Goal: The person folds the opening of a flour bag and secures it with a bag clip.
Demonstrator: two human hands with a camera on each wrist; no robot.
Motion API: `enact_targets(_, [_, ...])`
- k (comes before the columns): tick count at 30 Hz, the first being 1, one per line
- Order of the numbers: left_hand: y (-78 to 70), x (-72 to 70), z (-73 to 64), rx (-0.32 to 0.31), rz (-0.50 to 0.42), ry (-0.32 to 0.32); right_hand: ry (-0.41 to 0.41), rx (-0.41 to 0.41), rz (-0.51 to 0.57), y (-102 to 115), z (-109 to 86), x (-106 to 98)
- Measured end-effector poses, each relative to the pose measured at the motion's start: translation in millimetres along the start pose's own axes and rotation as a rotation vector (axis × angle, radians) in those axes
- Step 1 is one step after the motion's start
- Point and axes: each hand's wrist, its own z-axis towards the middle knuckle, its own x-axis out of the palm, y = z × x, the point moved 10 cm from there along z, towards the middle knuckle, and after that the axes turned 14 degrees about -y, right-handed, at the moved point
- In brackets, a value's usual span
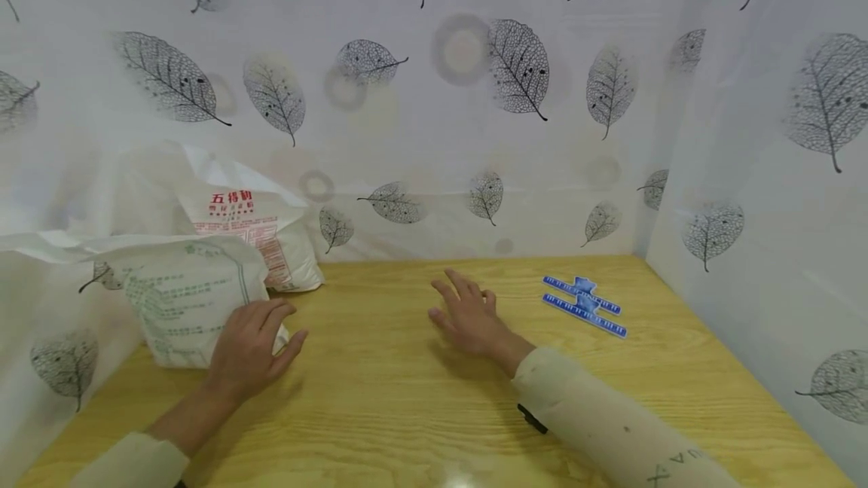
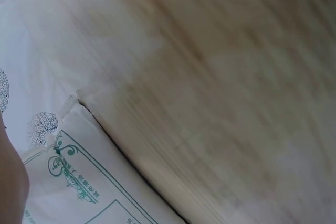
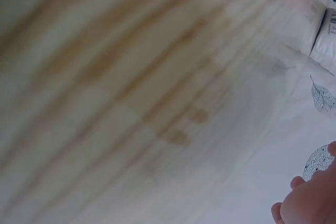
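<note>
My left hand (image 1: 251, 349) is at the right side of a white bag with green print (image 1: 183, 300), overlapping it in the head view, its fingers loosely extended and the thumb apart. The left wrist view shows the bag's green-bordered face, with a sliver of the hand (image 2: 11, 182) at the edge. Over the middle of the table hovers my right hand (image 1: 471, 322), fingers spread, holding nothing. To its right lie two blue sealing clips with white marks, a far one (image 1: 554, 282) and a near one (image 1: 606, 324), side by side.
Behind the green-printed bag stands a second white bag with red print (image 1: 291, 251). The wooden table (image 1: 380, 398) meets leaf-patterned white sheeting (image 1: 434, 141) at the back and both sides.
</note>
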Motion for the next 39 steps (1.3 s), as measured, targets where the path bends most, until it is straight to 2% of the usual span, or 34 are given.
enact_targets(4, [0.4,-4.5,1.0,0.004,-0.016,-0.032,-0.005,-0.043,-0.030,12,1.1,2])
enact_targets(12, [5.0,-13.2,0.9,-0.008,-0.020,-0.079,0.003,-0.060,-0.032,24,3.4,7])
enact_targets(20, [9.6,-19.7,0.8,-0.024,-0.003,-0.073,0.003,-0.084,-0.058,31,6.3,12])
enact_targets(27, [13.2,-25.2,-2.0,-0.015,0.012,-0.086,0.023,-0.142,-0.061,42,6.3,19])
enact_targets(39, [21.6,-32.0,-4.3,-0.046,0.049,-0.048,0.040,-0.140,-0.040,56,9.0,24])
